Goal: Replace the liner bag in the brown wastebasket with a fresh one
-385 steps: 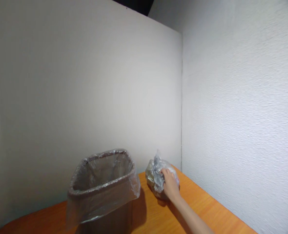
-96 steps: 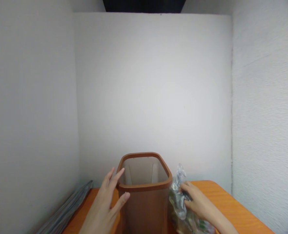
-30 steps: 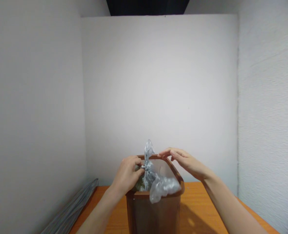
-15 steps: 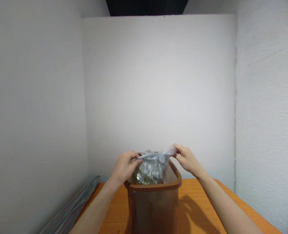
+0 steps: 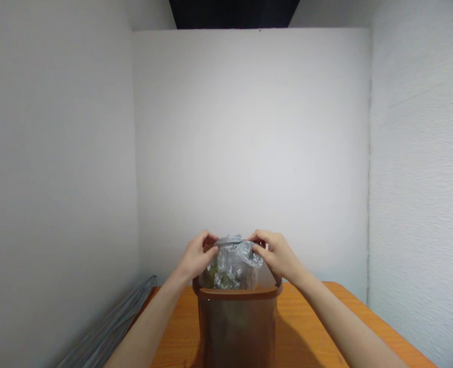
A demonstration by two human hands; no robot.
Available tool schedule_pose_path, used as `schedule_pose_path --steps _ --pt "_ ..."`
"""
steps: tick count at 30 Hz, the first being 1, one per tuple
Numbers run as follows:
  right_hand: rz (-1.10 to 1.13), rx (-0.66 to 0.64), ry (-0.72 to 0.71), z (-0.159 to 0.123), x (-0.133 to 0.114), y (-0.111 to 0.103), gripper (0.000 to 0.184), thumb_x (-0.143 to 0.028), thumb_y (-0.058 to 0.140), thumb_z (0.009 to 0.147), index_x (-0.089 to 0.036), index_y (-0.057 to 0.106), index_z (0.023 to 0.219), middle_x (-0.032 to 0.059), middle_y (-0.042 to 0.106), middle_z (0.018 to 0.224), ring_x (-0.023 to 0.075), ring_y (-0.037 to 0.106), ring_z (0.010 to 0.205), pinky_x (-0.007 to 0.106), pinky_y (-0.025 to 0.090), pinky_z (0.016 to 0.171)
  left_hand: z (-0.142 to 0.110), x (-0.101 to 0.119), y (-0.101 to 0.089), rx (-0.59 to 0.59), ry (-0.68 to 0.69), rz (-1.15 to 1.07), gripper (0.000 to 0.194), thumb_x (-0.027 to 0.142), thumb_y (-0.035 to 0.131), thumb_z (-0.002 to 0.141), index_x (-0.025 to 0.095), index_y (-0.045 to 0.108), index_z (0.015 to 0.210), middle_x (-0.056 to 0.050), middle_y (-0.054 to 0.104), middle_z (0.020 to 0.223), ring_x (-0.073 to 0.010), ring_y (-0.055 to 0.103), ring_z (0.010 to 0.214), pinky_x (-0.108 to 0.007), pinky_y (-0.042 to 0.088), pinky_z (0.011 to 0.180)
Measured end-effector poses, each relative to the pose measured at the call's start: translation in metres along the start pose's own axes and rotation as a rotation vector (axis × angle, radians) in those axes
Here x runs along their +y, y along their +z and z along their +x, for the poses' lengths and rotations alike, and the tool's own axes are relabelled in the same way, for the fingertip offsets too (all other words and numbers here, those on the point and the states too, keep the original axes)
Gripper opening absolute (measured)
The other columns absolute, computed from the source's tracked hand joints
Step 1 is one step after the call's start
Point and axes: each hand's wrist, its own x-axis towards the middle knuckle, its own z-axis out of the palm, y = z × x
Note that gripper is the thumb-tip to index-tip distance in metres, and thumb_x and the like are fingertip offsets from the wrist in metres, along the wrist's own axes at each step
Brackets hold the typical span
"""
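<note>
One brown plastic bin [image 5: 236, 322], upright on an orange wooden table [image 5: 311, 327], seen from just above its rim; inside its mouth, one crumpled clear plastic bag [image 5: 232, 263], bulging above the rim, with greenish scraps dimly visible through the film, too blurred to identify. Two bare hands meeting over the bin: left hand [image 5: 196, 257] pinched tight on the left side of the bag's gathered top, fingers curled narrow around the film; right hand [image 5: 278, 255] pinched on the right side of the same gathered top, thumb and fingers closed on the plastic. Between the two hands, a short twisted band of film stretched level across the bag's top. Both forearms reaching in from the bottom edge, one on each side of the bin. Left of the table, against the wall, one bundle of grey striped material [image 5: 109, 327], leaning at a slant, well apart from the bin. Around the scene, three plain white walls [image 5: 249, 128] forming a booth.
</note>
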Motion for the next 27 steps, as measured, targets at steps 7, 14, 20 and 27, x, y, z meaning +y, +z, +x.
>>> schedule_pose_path --steps 7,14,20,27 --pt "0.176 -0.001 0.063 -0.003 0.004 0.004 0.008 -0.021 0.063 0.080 -0.021 0.071 0.081 0.0001 0.073 0.077 0.0164 0.064 0.072 0.027 0.046 0.067 0.006 0.014 0.000 -0.144 0.115 0.164 0.015 0.028 0.073 0.072 0.019 0.062 0.067 0.002 0.062 0.071 -0.0160 0.054 0.074 -0.026 0.038 0.070" --pt "0.260 0.121 0.211 -0.013 0.032 -0.007 0.018 -0.037 0.066 0.080 -0.020 0.068 0.079 0.0013 0.068 0.072 0.0177 0.059 0.070 0.030 0.044 0.067 0.007 0.000 -0.008 -0.062 0.077 0.179 0.030 0.040 0.061 0.083 0.018 0.056 0.063 0.002 0.058 0.066 -0.0154 0.052 0.070 -0.026 0.035 0.066" --pt "0.308 0.186 0.223 -0.018 0.025 0.004 0.021 -0.042 0.062 0.083 -0.021 0.061 0.080 -0.0013 0.061 0.073 0.0155 0.054 0.068 0.029 0.042 0.066 0.004 -0.006 -0.002 -0.045 0.046 0.138 0.026 0.040 0.054 0.086 0.017 0.061 0.074 -0.001 0.062 0.073 -0.0158 0.056 0.071 -0.026 0.041 0.066" --pt "0.300 0.169 0.181 -0.012 0.017 0.003 0.018 -0.039 0.062 0.084 -0.022 0.059 0.081 -0.0018 0.059 0.074 0.0156 0.054 0.070 0.029 0.041 0.067 0.008 0.015 0.003 -0.079 0.128 0.180 0.024 0.037 0.066 0.081 0.018 0.063 0.067 0.002 0.061 0.065 -0.0146 0.052 0.067 -0.026 0.035 0.064"
